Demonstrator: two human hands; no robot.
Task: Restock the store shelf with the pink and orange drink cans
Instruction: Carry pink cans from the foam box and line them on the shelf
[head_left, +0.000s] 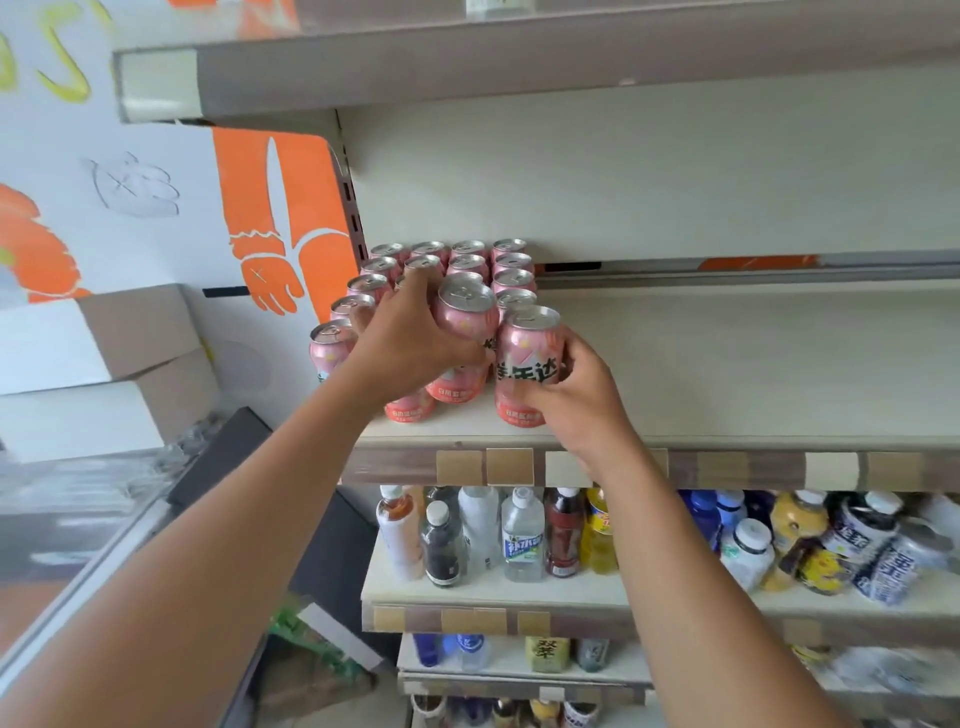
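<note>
Smooth pink and orange cans (470, 250) with silver tops stand in tight rows at the left end of the shelf (753, 364). The right hand (576, 395) curls round the front can (527, 358), near the shelf lip. The left hand (410, 343) grips a second can (465, 312) just beside it. Bare cream board runs rightward. Plastic bottles (522, 535) crowd the level below.

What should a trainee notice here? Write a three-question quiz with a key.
1. True or false: the right hand holds the front can on the shelf.
2. What stands on the lower shelf? A bottles, B cans, C boxes.
3. Fill in: the left hand grips a second can, which is to the ___ of the front can.
Key: 1 true; 2 A; 3 left.
</note>
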